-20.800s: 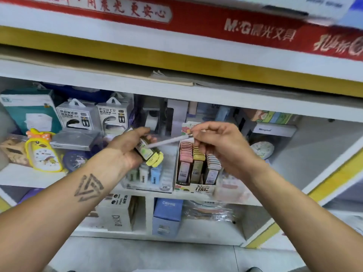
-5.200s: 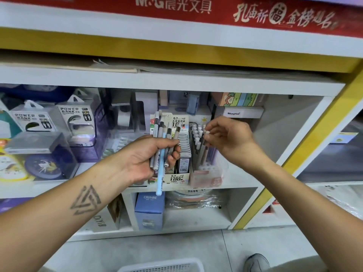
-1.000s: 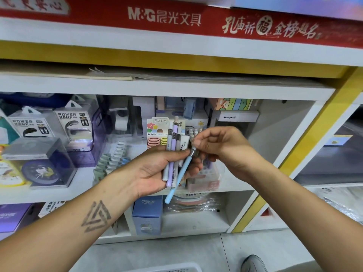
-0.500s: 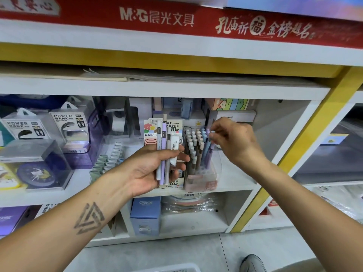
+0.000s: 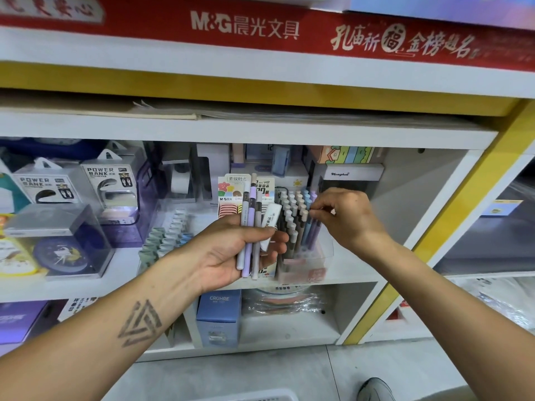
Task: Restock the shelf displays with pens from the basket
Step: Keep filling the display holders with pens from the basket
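My left hand [image 5: 231, 250] grips a small bunch of pens [image 5: 249, 227], white, purple and beige, held upright in front of the shelf, with a white packet among them. To its right a clear pen display [image 5: 301, 241] on the shelf holds several upright pastel pens. My right hand [image 5: 344, 215] is at the display's right side, fingertips pinching the top of a blue pen [image 5: 309, 227] standing in it. The white basket [image 5: 254, 396] shows only as a rim at the bottom edge.
Power bank boxes [image 5: 107, 183] and a clear box with a clock [image 5: 58, 244] fill the shelf's left part. A blue carton [image 5: 218, 316] stands on the lower shelf. A yellow-edged shelf post [image 5: 451, 235] rises to the right. My shoe [image 5: 375, 389] is on the floor.
My right hand carried the blue pen from the left hand's bunch to the display and lowered it in among the others. The left hand's bunch is one pen smaller and barely moved.
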The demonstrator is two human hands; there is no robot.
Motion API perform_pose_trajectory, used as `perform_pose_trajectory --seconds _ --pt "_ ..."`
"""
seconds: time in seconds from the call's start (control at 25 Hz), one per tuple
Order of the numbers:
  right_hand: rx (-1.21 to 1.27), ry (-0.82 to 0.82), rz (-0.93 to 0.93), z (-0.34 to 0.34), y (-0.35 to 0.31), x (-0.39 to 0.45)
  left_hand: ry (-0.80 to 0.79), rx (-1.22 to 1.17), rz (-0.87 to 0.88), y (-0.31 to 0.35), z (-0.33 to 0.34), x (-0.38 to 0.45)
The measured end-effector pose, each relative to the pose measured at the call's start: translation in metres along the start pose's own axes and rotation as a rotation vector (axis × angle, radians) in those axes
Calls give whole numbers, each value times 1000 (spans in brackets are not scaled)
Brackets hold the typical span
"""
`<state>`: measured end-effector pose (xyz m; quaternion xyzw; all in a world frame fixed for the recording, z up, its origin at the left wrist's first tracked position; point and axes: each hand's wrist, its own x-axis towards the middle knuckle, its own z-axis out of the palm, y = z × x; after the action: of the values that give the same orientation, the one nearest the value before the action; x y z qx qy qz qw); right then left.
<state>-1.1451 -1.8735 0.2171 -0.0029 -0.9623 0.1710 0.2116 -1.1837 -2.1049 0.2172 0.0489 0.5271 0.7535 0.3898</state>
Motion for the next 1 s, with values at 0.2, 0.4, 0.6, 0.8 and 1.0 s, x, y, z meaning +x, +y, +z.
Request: perform_pose_trajectory --seconds 0.2,0.4,0.6,0.8,1.0 --pt "379 8 116 -5 -22 2 -25 78 14 1 2 -3" --pt "915 -157 256 -6 -48 0 -16 149 24 7 -1 -5" --pt "927 -146 271 -9 -51 2 96 157 110 26 -22 -11" --pt "226 -180 -174 6 -75 4 133 253 159 37 -33 -19" --pt "331 -192 -126 23 -95 16 154 153 127 49 -52 -31"
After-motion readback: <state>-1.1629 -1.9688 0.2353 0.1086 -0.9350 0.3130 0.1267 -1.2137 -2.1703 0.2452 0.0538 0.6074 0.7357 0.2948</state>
